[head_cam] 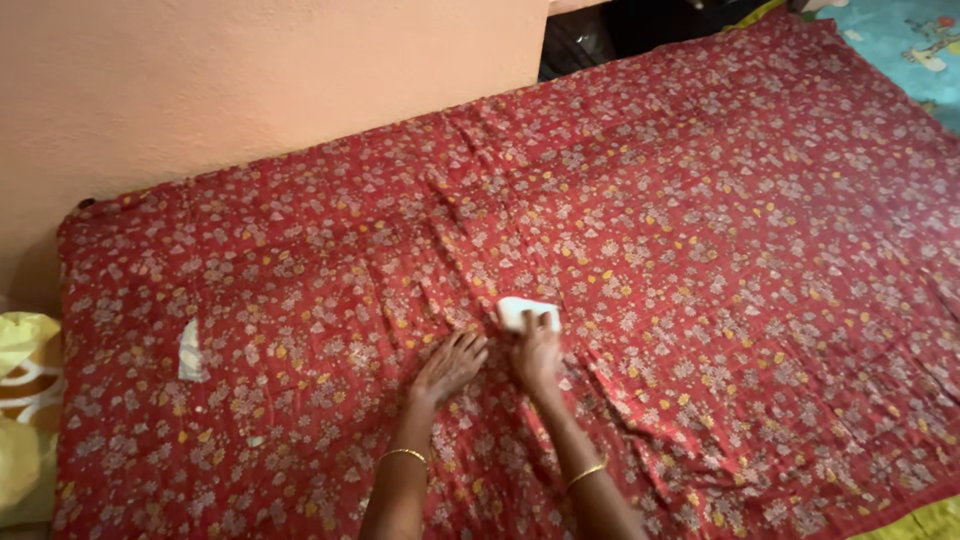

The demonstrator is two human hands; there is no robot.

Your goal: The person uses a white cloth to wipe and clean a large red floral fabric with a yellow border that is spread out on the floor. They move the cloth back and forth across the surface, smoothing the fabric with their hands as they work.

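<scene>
A large red cloth with a small floral print [700,220] lies spread flat, creased down its middle. My right hand [537,355] presses a small white oblong object [522,311] onto the cloth near the creases; what the object is I cannot tell. My left hand [450,366] rests flat on the cloth just left of it, fingers spread, holding nothing. Both wrists wear thin gold bangles.
A peach wall [250,80] borders the cloth at the back left. A yellow cloth [25,400] lies at the left edge, a pale blue printed sheet [910,45] at the top right. A white scrap [190,352] sits on the red cloth's left part.
</scene>
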